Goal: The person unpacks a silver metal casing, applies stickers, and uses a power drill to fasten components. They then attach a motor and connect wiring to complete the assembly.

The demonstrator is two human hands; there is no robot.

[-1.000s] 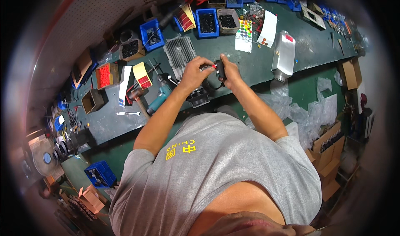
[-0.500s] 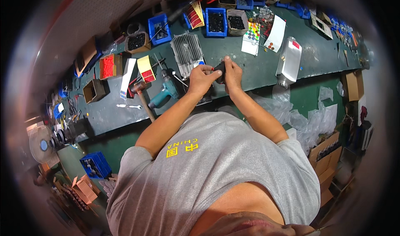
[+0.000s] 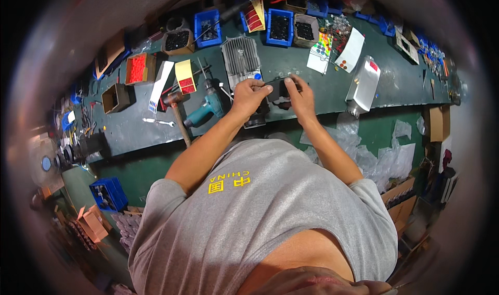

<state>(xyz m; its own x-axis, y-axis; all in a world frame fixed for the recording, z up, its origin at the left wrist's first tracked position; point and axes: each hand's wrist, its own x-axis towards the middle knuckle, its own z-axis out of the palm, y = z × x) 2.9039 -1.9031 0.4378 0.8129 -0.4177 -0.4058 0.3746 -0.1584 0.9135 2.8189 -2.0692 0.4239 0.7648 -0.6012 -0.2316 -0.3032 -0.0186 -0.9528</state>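
Observation:
My right hand (image 3: 300,98) grips a small black part (image 3: 284,90) whose exact kind I cannot make out, with the thumb along its edge. Just left of it, my left hand (image 3: 248,96) is pinched closed. A thin dark line runs from its fingertips toward the black part; what the fingers hold is too small to name. Directly beyond my left hand lies a grey finned metal housing (image 3: 241,55). Beside that hand rest a teal power drill (image 3: 207,109) and a hammer (image 3: 174,101) with a wooden handle.
Blue bins (image 3: 279,28) and open boxes of small black parts (image 3: 178,41) line the bench's back. Sticker sheets (image 3: 185,77), a box of red parts (image 3: 139,68) and a wrench (image 3: 158,122) lie left. A silver metal housing (image 3: 363,86) stands right, near the edge.
My hands have moved apart: the right has shifted rightward with the black part, while the left stays near the finned housing. The whole view has shifted slightly.

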